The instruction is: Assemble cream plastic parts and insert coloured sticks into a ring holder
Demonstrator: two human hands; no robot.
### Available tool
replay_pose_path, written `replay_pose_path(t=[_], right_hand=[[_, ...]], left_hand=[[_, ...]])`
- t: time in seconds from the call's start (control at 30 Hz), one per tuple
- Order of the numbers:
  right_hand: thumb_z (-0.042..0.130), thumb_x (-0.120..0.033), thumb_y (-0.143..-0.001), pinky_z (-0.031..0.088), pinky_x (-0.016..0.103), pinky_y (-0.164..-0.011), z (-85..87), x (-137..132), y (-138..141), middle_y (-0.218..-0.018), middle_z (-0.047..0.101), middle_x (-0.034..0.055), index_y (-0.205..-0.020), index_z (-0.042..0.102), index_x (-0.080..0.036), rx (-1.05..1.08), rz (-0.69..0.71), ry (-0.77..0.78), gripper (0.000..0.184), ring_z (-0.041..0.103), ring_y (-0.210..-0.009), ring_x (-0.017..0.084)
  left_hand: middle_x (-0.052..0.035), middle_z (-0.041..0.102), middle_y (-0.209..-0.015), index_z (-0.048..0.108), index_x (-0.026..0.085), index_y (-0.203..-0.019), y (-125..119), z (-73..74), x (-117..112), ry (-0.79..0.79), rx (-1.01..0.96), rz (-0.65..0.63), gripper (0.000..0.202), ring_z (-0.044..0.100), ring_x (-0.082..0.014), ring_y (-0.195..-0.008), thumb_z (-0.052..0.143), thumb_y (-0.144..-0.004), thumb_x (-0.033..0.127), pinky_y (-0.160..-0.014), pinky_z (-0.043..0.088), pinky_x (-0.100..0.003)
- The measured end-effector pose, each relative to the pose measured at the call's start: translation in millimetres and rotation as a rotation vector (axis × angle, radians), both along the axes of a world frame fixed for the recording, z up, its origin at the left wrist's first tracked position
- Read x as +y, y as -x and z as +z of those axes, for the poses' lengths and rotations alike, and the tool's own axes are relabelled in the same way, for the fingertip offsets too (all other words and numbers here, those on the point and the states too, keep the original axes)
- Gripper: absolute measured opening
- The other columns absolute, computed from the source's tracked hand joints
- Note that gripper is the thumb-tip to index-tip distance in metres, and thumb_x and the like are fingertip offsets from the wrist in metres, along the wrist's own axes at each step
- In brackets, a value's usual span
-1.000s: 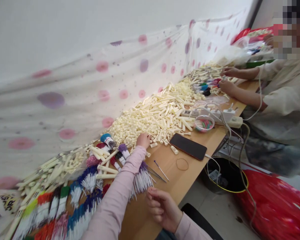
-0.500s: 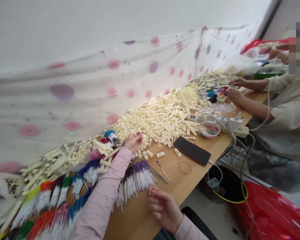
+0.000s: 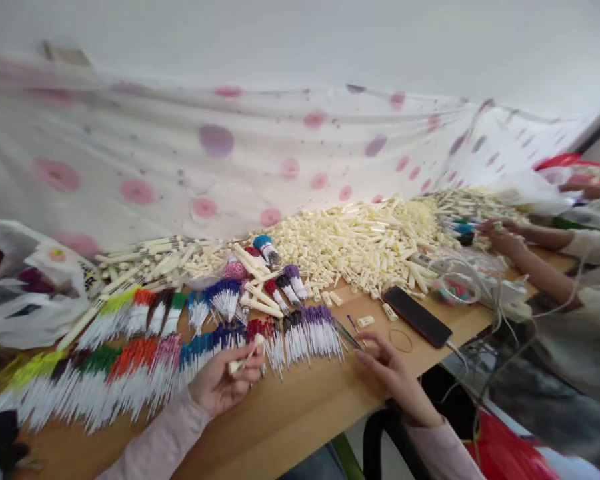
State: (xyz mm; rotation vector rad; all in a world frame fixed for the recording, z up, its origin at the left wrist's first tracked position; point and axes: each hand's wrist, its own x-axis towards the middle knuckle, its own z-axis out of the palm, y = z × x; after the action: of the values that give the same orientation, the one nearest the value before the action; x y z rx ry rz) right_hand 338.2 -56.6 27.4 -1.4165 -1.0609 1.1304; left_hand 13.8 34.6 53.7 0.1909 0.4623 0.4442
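Note:
My left hand (image 3: 223, 383) is curled over the near part of the wooden table (image 3: 290, 420), pinching a small cream plastic piece (image 3: 243, 360) between thumb and fingers. My right hand (image 3: 393, 370) reaches forward with fingers stretched out near the table edge, its fingertips beside thin refills (image 3: 347, 333) and next to a rubber band (image 3: 401, 340). Rows of white refills with coloured tips (image 3: 145, 360) lie just beyond my left hand.
A big heap of cream plastic pieces (image 3: 360, 243) covers the back of the table. A black phone (image 3: 417, 315) lies right of centre, with a power strip and cables (image 3: 500, 293) beyond. Another person's hands (image 3: 503, 237) work at the far right. A white bag (image 3: 25, 287) sits left.
My left hand has drawn back from the cream heap to the near table, holding a cream piece. My right hand has opened and moved forward. The view has swung left.

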Motion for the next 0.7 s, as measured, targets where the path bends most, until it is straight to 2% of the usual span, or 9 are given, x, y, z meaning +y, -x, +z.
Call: replay_pose_path(t=[0.07, 0.1, 0.17, 0.23, 0.3, 0.4, 0.5, 0.6, 0.7], right_hand=[[0.065, -0.044, -0.076, 0.026, 0.024, -0.049, 10.0, 13.0, -23.4, -0.050, 0.035, -0.0089, -0.112, 0.060, -0.018, -0.496, -0.125, -0.067, 0.045, 0.036, -0.047, 0.012], [0.064, -0.043, -0.075, 0.027, 0.025, -0.051, 14.6, 20.8, -32.5, -0.050, 0.039, -0.0073, -0.110, 0.063, -0.018, -0.637, -0.131, -0.038, 0.043, 0.040, -0.049, 0.013], [0.066, -0.041, -0.070, 0.026, 0.026, -0.051, 21.7, 37.5, -43.1, -0.049, 0.044, -0.0049, -0.093, 0.069, -0.020, -0.721, -0.148, -0.002, 0.032, 0.044, -0.048, 0.015], [0.069, -0.039, -0.066, 0.025, 0.026, -0.051, 26.4, 54.3, -43.8, -0.049, 0.046, -0.0038, -0.078, 0.070, -0.021, -0.711, -0.167, 0.017, 0.022, 0.044, -0.048, 0.015], [0.071, -0.036, -0.063, 0.025, 0.025, -0.050, 30.7, 71.6, -37.5, -0.049, 0.047, -0.0039, -0.073, 0.068, -0.022, -0.667, -0.209, 0.009, 0.018, 0.043, -0.048, 0.014], [0.073, -0.033, -0.061, 0.023, 0.023, -0.048, 40.7, 95.1, -21.2, -0.050, 0.043, -0.0061, -0.079, 0.065, -0.020, -0.511, -0.265, -0.033, 0.024, 0.038, -0.047, 0.012], [0.070, -0.037, -0.068, 0.023, 0.021, -0.042, 52.8, 105.6, 4.5, -0.050, 0.039, -0.0080, -0.088, 0.062, -0.018, -0.260, -0.227, -0.061, 0.029, 0.034, -0.044, 0.010], [0.062, -0.034, -0.078, 0.035, 0.020, -0.041, 55.6, 97.1, 45.0, -0.063, 0.051, -0.0026, -0.097, 0.062, -0.016, 0.028, -0.092, -0.045, 0.026, 0.047, -0.050, 0.010], [0.057, -0.015, -0.079, 0.053, 0.022, -0.059, 43.3, 77.8, 96.7, -0.088, 0.062, 0.0057, -0.104, 0.062, -0.015, 0.283, 0.033, 0.010, 0.025, 0.063, -0.077, 0.013]], left_hand=[[0.0039, 0.044, -0.061, 0.058, 0.008, -0.080, 20.1, -11.8, -14.1, -0.027, -0.012, -0.148, 0.017, 0.036, -0.0002, -0.040, 0.070, -0.082, 0.020, -0.029, 0.020, -0.007], [0.0040, 0.045, -0.060, 0.059, 0.009, -0.081, 28.2, -17.1, -19.6, -0.058, -0.013, -0.209, 0.020, 0.034, -0.0002, -0.039, 0.074, -0.079, 0.022, -0.028, 0.019, -0.007], [0.0045, 0.047, -0.059, 0.060, 0.012, -0.081, 39.8, -25.9, -27.2, -0.126, -0.043, -0.282, 0.025, 0.031, -0.0003, -0.037, 0.078, -0.074, 0.028, -0.026, 0.017, -0.008], [0.0053, 0.048, -0.057, 0.060, 0.014, -0.081, 45.2, -32.2, -30.7, -0.202, -0.102, -0.299, 0.028, 0.027, -0.0005, -0.035, 0.080, -0.072, 0.032, -0.025, 0.017, -0.010], [0.0059, 0.049, -0.054, 0.060, 0.015, -0.081, 46.2, -37.2, -32.0, -0.288, -0.131, -0.294, 0.029, 0.025, -0.0008, -0.033, 0.079, -0.072, 0.036, -0.025, 0.017, -0.011], [0.0062, 0.049, -0.050, 0.060, 0.015, -0.079, 44.3, -44.5, -32.3, -0.393, -0.105, -0.284, 0.033, 0.027, -0.0012, -0.032, 0.080, -0.070, 0.039, -0.026, 0.018, -0.013], [0.0064, 0.050, -0.048, 0.061, 0.013, -0.077, 43.7, -50.7, -30.7, -0.442, -0.045, -0.206, 0.039, 0.029, -0.0011, -0.031, 0.083, -0.064, 0.043, -0.027, 0.022, -0.013], [0.0055, 0.051, -0.048, 0.062, 0.012, -0.076, 47.6, -52.0, -27.5, -0.472, 0.008, -0.122, 0.042, 0.030, -0.0010, -0.031, 0.084, -0.062, 0.044, -0.029, 0.027, -0.014], [0.0045, 0.052, -0.050, 0.063, 0.012, -0.076, 56.1, -49.8, -25.6, -0.474, 0.000, -0.096, 0.040, 0.031, -0.0012, -0.031, 0.084, -0.063, 0.043, -0.029, 0.027, -0.014]])
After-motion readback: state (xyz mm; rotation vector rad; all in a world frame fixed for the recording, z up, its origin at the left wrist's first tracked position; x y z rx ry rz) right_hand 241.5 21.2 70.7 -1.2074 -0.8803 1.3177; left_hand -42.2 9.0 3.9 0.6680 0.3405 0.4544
